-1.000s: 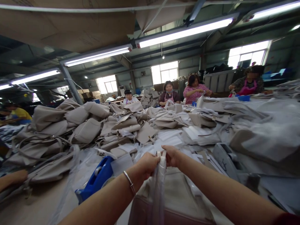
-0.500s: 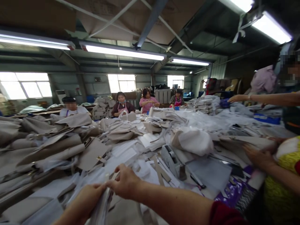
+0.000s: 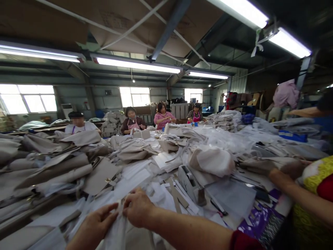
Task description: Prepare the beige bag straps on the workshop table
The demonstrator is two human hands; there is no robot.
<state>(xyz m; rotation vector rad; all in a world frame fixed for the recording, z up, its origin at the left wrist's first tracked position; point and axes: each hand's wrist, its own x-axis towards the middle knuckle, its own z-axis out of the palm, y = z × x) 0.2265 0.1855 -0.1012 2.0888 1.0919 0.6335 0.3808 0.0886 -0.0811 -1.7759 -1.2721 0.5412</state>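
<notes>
Head | right hand (image 3: 137,207): grip pinching wrapped strap (image 3: 116,227) | left hand (image 3: 97,222): grip slightly parted beside strap

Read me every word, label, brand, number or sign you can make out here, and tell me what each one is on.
No text can be read.
Cardboard overhead: faint printing, too blurred to read.
Grey tape dispenser: dark marks, possibly writing, too small to tell.

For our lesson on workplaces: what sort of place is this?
Probably a bag workshop or packing floor: heaped beige bags, a grey tape dispenser, and people in pink aprons seated beyond.
</notes>
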